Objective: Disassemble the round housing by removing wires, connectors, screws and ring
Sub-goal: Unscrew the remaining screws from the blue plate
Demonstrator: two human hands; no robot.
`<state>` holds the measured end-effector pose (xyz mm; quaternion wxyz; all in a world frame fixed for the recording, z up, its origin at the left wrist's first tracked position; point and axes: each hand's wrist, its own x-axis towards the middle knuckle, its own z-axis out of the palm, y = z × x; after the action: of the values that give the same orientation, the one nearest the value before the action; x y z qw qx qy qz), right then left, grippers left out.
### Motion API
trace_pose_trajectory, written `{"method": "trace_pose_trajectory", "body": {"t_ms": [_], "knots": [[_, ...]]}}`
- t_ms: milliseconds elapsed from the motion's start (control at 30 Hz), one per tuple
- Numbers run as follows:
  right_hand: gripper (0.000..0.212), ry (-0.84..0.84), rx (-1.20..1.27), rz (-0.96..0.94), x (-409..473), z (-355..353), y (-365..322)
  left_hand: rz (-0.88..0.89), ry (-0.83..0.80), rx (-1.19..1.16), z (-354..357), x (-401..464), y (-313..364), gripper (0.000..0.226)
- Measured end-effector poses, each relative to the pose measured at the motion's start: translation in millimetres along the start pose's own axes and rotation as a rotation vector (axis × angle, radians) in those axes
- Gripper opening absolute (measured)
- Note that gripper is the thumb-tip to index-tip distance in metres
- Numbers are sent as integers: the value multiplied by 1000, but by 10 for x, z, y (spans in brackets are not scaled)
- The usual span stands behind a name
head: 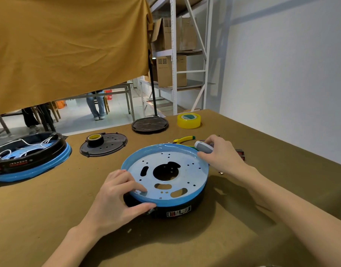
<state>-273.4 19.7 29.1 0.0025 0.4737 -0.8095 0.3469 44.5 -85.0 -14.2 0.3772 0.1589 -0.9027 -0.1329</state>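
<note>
Sticker [178, 211] on black side of round housing [185, 207]: red and white marks, print too small to read. Second housing [31, 157] at left: light letters and red strip on black side, too blurred to read. Cardboard boxes [171, 71] on shelf: small printed signs, not readable. No word or number clear anywhere.

Glossy pale-blue film covers the housing's [164, 178] perforated plate above matt black plastic; under it, the counter [243, 237] is matt olive cloth.
</note>
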Motion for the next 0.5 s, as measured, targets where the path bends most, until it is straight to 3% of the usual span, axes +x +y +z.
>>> {"method": "trace_pose_trajectory", "body": {"t_ms": [233,367,500], "knots": [[18,-69,119,27,71,83,136,-13,89,7,98,-14,57,54],[23,-80,90,-5,140,112,171,-10,32,26,124,-20,117,59],[25,-110,117,-2,259,157,166,101,-6,53,125,-55,169,57]]}}
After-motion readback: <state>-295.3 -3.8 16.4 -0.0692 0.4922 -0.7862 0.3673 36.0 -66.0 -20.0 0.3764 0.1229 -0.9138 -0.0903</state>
